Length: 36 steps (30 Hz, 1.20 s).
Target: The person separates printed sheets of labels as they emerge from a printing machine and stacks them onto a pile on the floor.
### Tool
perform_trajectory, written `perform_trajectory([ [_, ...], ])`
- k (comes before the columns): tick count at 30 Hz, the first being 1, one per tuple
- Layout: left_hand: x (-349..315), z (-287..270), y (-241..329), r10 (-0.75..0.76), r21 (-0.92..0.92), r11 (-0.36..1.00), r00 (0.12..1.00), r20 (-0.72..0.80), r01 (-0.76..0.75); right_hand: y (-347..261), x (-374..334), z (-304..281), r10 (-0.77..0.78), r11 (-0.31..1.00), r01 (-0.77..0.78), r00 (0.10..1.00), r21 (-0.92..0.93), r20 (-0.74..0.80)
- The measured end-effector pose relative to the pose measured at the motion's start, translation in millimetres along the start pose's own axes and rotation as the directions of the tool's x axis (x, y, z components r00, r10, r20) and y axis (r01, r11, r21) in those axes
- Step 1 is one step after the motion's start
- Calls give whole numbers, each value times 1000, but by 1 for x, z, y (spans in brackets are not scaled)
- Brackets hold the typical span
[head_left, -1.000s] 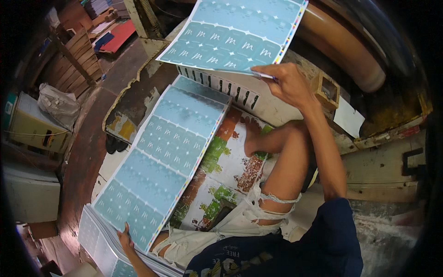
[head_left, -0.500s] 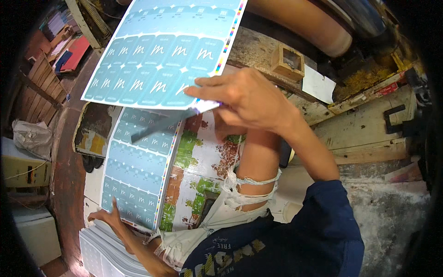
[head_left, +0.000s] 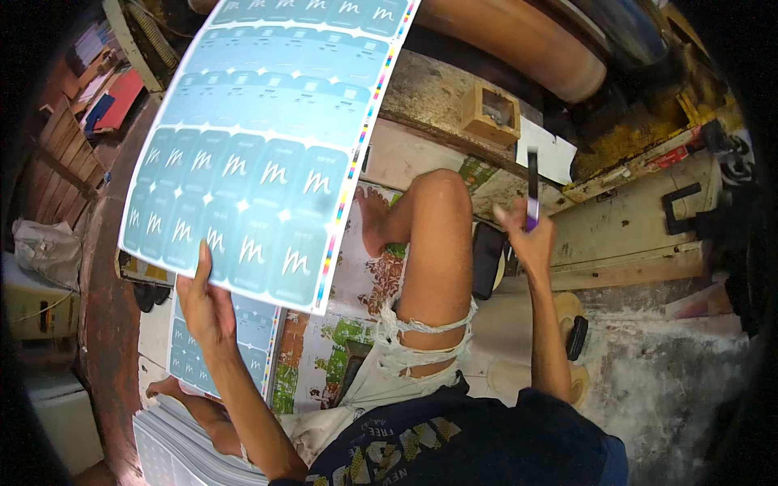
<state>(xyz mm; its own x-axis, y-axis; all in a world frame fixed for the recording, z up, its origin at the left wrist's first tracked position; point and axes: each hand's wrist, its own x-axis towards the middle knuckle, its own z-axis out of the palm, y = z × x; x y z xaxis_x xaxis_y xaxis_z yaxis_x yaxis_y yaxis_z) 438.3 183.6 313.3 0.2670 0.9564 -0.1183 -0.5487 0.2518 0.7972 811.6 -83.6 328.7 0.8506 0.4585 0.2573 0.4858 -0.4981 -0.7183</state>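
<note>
A small printing workshop, worked from the floor. A large blue printed sheet (head_left: 267, 146) with colour-registration marks along its edge is held up over a stack of printed sheets (head_left: 174, 441). A grimy machine roller (head_left: 519, 49), ink-stained wooden boards (head_left: 624, 235) and a stained concrete floor (head_left: 673, 381) surround the seated person.

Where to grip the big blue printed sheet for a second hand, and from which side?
Pinch the right-hand edge with the colour strip, low on the blue printed sheet, coming from the right. The left hand already holds its bottom edge near the left corner, and the sheet is raised and bowing, so the opposite side likely steadies it.
</note>
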Motion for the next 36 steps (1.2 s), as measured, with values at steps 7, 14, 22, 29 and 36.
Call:
perform_trajectory([
  [7,-16,-35,0,18,111,994,996,-92,-8,109,-27,2,469,883,-452,840,-127,274],
  [14,-30,-44,7,58,264,964,966,-251,11,133,5,3,498,855,-519,819,-3,285],
  [22,-36,-58,10,77,292,956,949,-307,17,135,31,-5,497,811,-557,818,178,290],
  [29,-58,-80,11,74,329,944,952,-297,30,89,14,-3,532,821,-552,832,147,156],
  [36,-142,-167,-2,74,297,953,917,-391,50,137,-65,19,429,882,-447,892,145,141],
])
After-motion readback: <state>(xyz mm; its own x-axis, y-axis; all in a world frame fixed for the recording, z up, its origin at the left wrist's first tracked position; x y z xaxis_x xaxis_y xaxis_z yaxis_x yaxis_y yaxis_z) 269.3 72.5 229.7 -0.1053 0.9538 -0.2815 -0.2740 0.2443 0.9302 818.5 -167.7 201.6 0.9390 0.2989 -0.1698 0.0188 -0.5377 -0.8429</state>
